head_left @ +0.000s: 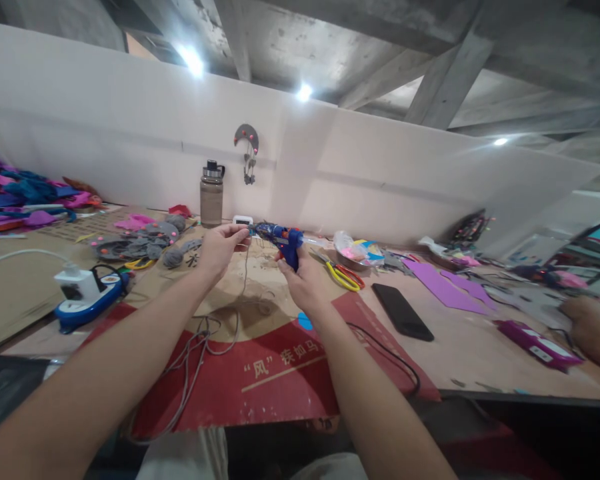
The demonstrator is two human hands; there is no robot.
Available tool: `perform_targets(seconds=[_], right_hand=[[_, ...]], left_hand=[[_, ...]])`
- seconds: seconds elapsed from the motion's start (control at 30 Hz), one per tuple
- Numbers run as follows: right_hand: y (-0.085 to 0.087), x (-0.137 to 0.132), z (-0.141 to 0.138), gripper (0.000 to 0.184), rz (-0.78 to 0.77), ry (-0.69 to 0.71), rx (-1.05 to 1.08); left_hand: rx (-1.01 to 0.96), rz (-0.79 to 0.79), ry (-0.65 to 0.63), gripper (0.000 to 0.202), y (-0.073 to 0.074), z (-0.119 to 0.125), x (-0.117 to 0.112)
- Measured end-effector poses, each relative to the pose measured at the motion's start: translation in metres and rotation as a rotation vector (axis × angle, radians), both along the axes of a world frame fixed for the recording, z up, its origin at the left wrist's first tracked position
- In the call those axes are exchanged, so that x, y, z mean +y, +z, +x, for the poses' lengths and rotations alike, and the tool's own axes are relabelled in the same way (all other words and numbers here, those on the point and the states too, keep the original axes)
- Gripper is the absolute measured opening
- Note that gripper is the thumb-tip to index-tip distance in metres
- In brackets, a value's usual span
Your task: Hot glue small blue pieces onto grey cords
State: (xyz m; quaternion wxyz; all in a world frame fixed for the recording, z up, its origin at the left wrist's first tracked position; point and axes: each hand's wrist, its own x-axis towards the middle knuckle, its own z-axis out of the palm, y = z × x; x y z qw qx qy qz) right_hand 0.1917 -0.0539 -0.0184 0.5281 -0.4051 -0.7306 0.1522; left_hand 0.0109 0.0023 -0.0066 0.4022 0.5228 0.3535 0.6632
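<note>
Above the middle of the desk (pixel 463 360), our right hand (pixel 303 275) grips the blue glue gun (pixel 291 245), nozzle (pixel 261 230) near our left hand (pixel 221 248), which pinches grey cord (pixel 246 272). We seem to be gluing; next likely needs steady aim.

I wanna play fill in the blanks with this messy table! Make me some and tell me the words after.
1. The right hand holds a glue gun coloured mostly ____.
2. The phone is coloured ____.
3. In the picture, the bottle stands to the ____ of the hanging moon.
4. The flat sheet beyond the phone is coloured ____.

Missing words: blue; black; left; purple.
</note>
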Motion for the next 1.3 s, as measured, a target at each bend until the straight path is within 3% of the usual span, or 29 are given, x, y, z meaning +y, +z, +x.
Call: perform_targets(seconds=[0.83,1.3], right_hand=[[-0.0035,0.0026,-0.0013,0.033,0.012,-0.024,-0.021],[-0.0024,0.0022,-0.0008,0.025,-0.01,-0.032,0.061]], left_hand=[[-0.032,-0.016,0.0,0.023,0.0013,0.0011,-0.0007],[-0.018,-0.03,-0.006,0.024,0.0034,0.0016,-0.0036]])
